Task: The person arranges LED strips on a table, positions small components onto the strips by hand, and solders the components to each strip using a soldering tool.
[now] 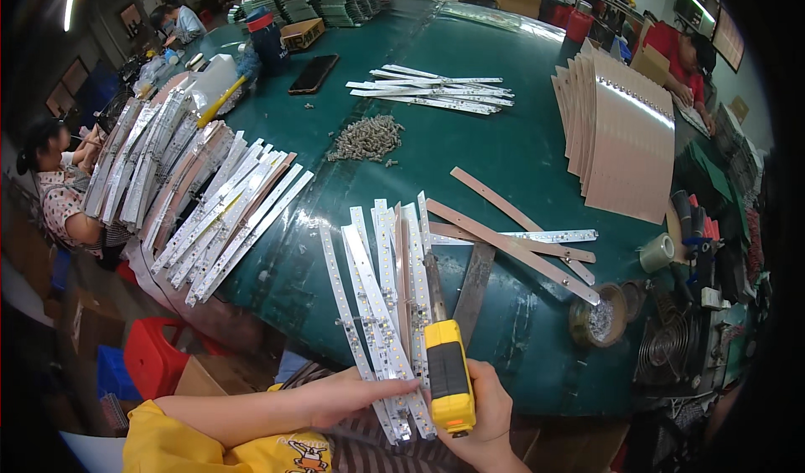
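My left hand is closed around the lower ends of a fanned bundle of white LED strip boards, its thumb lying across them. A few brown-backed strips stand among the white ones. In my right hand is a yellow-and-black handheld tool with a narrow shaft, held upright against the right side of the bundle. The shaft's tip is hard to make out. Just beyond, brown and white strips lie crossed on the green table, next to a dark flat metal bar.
Small metal parts are heaped mid-table, with loose strips and a phone behind. Strip stacks line the left edge. Brown panels, a tape roll and a round tin stand right. Co-workers sit around.
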A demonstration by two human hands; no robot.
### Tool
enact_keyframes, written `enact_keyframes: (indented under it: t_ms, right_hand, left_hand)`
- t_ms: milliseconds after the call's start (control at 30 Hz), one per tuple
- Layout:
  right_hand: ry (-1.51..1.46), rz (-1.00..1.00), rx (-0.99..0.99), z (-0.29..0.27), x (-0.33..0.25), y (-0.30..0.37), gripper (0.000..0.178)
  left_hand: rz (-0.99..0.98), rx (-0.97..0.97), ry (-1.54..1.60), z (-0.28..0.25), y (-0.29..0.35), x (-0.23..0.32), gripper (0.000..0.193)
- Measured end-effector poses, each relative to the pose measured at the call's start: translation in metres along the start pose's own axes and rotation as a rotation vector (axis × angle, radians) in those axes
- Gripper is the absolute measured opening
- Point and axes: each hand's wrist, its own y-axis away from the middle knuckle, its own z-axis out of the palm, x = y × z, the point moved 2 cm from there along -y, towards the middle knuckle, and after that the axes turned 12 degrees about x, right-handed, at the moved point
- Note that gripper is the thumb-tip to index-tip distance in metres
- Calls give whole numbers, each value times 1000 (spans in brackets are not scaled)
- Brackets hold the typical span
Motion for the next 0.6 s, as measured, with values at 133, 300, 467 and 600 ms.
enact_keyframes:
  t_ms: [133,300,467,600]
  right_hand:
    - [-216,491,18,5,8,13,46]
    - [-197,224,126,11,2,11,44]
    - [-289,388,133,21,9,31,33]
    - [-397,402,170,26,9,38,28]
  left_hand:
    - [197,-6,258,5,-4,-2,41]
    - [209,62,308,8,-8,0,39]
    - [249,-120,311,8,-6,0,41]
    - [236,-208,348,5,-3,0,46]
